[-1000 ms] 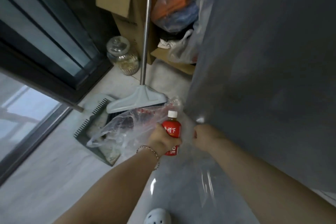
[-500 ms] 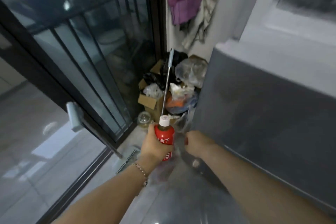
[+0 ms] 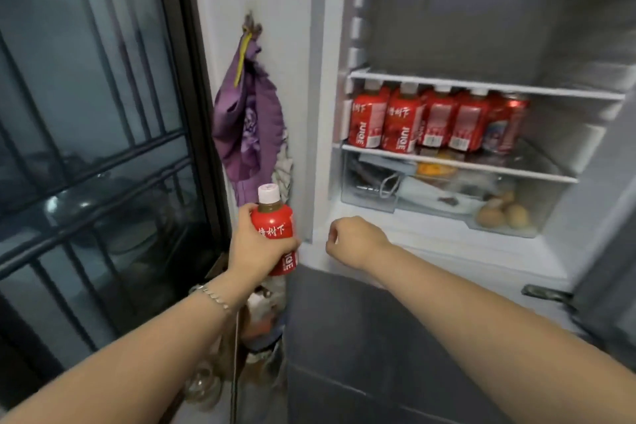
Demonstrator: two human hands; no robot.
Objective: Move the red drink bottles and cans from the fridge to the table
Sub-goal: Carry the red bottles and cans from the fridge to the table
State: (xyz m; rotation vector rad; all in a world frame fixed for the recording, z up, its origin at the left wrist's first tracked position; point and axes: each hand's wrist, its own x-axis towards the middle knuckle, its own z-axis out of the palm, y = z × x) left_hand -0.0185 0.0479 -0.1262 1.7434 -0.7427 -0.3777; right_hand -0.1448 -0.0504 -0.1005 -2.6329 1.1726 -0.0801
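Red bottle [image 3: 272, 229] gripped by left hand [image 3: 254, 249], outside the fridge [image 3: 320, 79]. Right hand [image 3: 354, 238] curled, empty. Four bottles [image 3: 413, 122] and a can [image 3: 506, 122] sit inside.

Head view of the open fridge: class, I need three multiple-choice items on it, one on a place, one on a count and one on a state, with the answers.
1. Where does the red can stand? A in the clear drawer; B at the right end of the bottle row; C on the top shelf.
2. How many red bottles show on that shelf? A two; B four; C seven.
3. The held bottle in the left hand is: A capped; B uncapped; C lying flat.
Answers: 1 B, it stands beside the rightmost bottle; 2 B, four pale caps show in the row; 3 A, its white cap is on.
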